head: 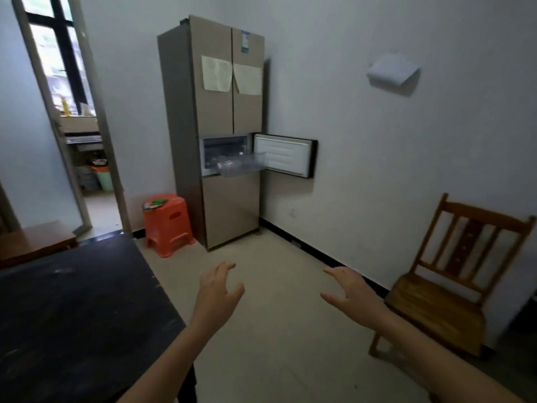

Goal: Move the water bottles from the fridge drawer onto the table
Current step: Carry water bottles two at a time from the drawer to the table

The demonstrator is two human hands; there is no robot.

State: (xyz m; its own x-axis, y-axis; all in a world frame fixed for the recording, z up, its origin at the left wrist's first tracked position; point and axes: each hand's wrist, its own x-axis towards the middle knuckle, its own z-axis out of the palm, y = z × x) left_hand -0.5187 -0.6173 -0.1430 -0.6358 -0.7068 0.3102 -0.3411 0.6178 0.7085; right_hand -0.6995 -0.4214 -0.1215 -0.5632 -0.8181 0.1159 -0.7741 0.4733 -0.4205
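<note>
Looking through the head camera, I see both hands out ahead of me over bare floor, well apart from the fridge. The left hand holds nothing, its fingers loosely spread and a little bent. The right hand is the same, empty with thumb and fingers fanned wide. The table lies just beside my left forearm, dark-topped.

Across the room the fridge has its small middle door swung out to the right, and the clear drawer is pulled partway forward. The bottles lie inside it as pale, clear shapes. They are too blurred for me to count them or to tell whether they stand or lie.

I judge the step in hand is the walk over, with nothing moved yet. If the bottles are full, I expect each to be fairly weighty for its size. Thin plastic walls would give under a hard squeeze, and the skin may be cold and slick from the chill. I would wrap my fingers round the mid-body, below the shoulder, rather than pinch the cap. I would lift each bottle straight up over the drawer's front lip so the light plastic drawer is not dragged or tipped.

An orange stool stands touching the fridge's left side, and a wooden chair is against the right wall.
</note>
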